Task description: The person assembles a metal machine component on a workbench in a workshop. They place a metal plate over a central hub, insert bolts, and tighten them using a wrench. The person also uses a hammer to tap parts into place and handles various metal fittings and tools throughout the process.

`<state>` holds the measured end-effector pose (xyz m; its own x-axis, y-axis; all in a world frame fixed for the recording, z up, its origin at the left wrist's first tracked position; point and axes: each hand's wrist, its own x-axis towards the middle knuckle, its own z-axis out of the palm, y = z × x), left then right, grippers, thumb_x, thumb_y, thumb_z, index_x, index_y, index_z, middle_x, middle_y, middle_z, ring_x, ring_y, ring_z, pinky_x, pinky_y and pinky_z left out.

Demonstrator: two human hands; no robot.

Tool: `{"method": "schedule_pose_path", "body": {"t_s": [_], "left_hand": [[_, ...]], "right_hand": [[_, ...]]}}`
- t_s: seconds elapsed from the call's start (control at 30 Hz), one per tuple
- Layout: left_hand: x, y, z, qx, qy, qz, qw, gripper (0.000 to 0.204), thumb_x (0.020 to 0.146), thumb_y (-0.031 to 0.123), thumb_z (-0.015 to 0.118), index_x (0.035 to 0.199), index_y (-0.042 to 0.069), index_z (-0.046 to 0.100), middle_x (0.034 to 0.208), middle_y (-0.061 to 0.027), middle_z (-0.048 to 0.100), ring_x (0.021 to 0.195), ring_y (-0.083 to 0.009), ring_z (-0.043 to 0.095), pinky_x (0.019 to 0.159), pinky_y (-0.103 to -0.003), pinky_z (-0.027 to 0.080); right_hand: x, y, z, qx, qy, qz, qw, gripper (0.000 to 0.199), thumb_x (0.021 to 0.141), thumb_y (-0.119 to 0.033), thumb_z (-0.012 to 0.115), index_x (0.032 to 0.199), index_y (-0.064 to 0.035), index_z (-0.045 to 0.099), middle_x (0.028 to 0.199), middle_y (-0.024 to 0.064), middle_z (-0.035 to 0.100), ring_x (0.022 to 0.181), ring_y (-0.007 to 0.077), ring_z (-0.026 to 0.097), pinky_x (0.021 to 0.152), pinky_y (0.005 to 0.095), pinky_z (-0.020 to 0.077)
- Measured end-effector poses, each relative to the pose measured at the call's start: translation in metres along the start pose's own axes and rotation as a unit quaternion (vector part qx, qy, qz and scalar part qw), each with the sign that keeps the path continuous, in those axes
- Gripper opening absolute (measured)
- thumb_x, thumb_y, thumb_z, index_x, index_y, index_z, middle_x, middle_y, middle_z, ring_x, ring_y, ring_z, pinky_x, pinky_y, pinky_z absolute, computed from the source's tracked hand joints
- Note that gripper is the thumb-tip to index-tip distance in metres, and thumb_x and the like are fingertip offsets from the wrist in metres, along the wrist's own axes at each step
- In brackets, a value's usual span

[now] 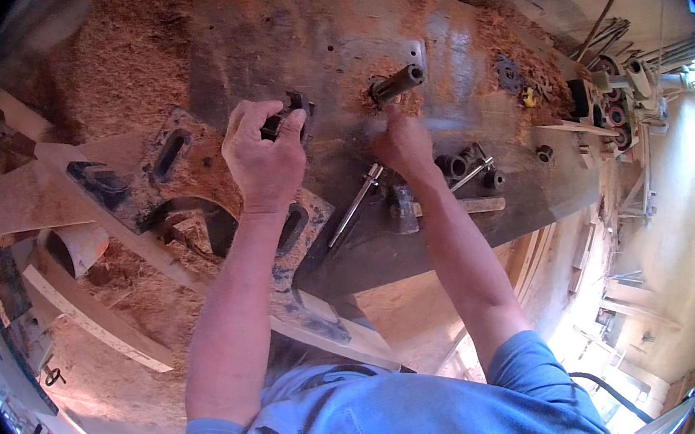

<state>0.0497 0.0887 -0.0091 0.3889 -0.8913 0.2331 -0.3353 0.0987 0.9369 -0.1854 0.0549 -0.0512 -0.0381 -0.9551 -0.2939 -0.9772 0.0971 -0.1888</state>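
My left hand (265, 158) grips a small dark metal block (295, 113), probably a cutter, between thumb and fingers just above the steel table top (322, 65). The fingers partly cover the block, so its full shape is hidden. An upright dark metal spindle (398, 84) rises from the table to the right, with wood dust about its base. Close against the near side of that spindle, my right hand (404, 144) is closed. Whatever its fingers hold, if anything, cannot be made out.
Below my right hand lie a hammer (404, 212), a metal rod tool (355, 206) and metal collars (450, 165). Toothed discs (509, 74) sit farther right. A dusty slotted wooden jig (213, 162) extends under my left arm. A curved wooden piece (93, 319) stands left; wood dust covers the table's far edge.
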Motion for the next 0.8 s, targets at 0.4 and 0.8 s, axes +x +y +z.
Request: {"method": "schedule_pose_path", "body": {"t_s": [0.4,0.8], "left_hand": [[0.002,0.0,-0.002,0.021,-0.001,0.015,1.0,0.022,0.074,0.006,0.083,0.089,0.002,0.066,0.085,-0.0113,0.062,0.079,-0.0286,0.064,0.069,-0.037,0.051],[0.001,-0.004,0.001,-0.021,0.007,-0.002,1.0,0.02,0.075,0.005,0.081,0.089,0.003,0.067,0.086,-0.011,0.063,0.081,-0.0282,0.065,0.071,-0.036,0.052]], "right_hand": [[-0.062,0.033,-0.01,-0.005,0.077,0.054,0.996,0.043,0.077,-0.018,0.079,0.117,-0.0065,0.069,0.121,0.0215,0.064,0.11,0.0374,0.066,0.094,0.049,0.0533],[0.011,-0.002,-0.107,0.082,0.21,-0.126,0.966,0.038,0.077,-0.01,0.076,0.115,-0.007,0.072,0.114,0.019,0.068,0.102,0.0401,0.068,0.087,0.0456,0.0552]]}}
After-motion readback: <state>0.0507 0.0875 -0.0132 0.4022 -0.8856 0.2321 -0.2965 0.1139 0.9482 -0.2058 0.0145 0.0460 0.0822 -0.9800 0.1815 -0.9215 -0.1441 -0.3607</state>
